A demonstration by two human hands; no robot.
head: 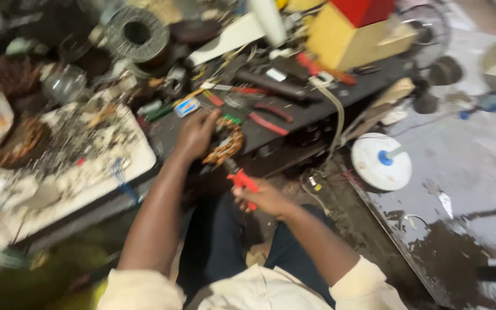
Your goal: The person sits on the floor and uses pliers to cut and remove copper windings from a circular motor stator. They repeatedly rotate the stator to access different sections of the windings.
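While the left hand point(195, 133) rests on the dark bench point(317, 106), its fingers curl around a copper coil point(226, 142) at the bench's near edge. Just near of it, the right hand point(262, 198) is closed around the red handle of a tool point(241, 179) whose tip points up at the coil. Red pliers point(266, 117) lie on the bench just right of the coil. A yellow box point(351, 37) stands far right, and a white disc point(381, 162) lies on the floor to the right.
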